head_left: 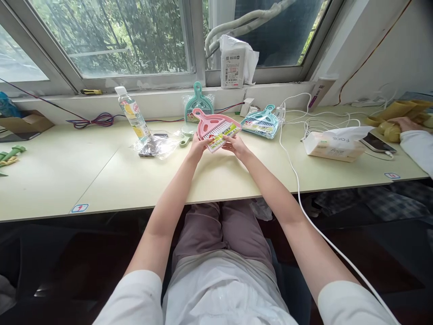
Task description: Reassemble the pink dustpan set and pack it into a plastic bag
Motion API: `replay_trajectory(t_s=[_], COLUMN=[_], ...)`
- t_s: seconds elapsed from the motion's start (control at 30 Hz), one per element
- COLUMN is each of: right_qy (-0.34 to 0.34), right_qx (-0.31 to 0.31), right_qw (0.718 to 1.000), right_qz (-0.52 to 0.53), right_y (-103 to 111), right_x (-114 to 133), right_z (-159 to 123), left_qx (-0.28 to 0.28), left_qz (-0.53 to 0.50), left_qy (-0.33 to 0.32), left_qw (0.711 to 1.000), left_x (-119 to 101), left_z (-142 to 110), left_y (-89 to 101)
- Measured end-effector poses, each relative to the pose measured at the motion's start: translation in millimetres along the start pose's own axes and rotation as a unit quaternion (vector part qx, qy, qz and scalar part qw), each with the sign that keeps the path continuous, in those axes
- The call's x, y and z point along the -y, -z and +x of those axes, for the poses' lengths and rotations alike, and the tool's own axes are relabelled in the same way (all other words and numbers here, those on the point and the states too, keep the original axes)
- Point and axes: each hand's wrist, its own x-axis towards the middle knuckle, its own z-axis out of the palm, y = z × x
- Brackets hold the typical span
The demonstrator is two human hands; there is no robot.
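Behind the pink dustpan-and-brush set, a teal dustpan set in clear wrap stands against the wall; to its right, a blue dustpan set, also wrapped, lies on the pale desk. A light green handle sits partly hidden beside the left hand. One white cable runs past the desk edge, right of the arms. White tissue pokes from the tissue box; the lemon-labelled bottle is clear plastic, white-capped. Smooth plastic, pale bristles and a printed card make up the pink set, held above the desk: left hand and right hand grip its lower edge, fingers partly curled.
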Motion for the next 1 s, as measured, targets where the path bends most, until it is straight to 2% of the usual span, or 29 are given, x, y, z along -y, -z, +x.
replay_trajectory(t_s=[0.7,1.0], right_qy=[0.001,-0.006], right_qx=[-0.001,-0.006], right_qw=[0.999,0.998], right_qz=[0.034,0.055], right_y=[-0.2,1.1], right_x=[-4.7,-8.0], right_z=[-0.3,3.0], left_qx=[-0.011,0.024], left_qz=[0.008,-0.007], left_qy=[0.006,-0.005], left_qw=[1.0,1.0], left_x=[8.5,4.4], left_z=[4.3,-2.4], left_y=[3.5,3.4])
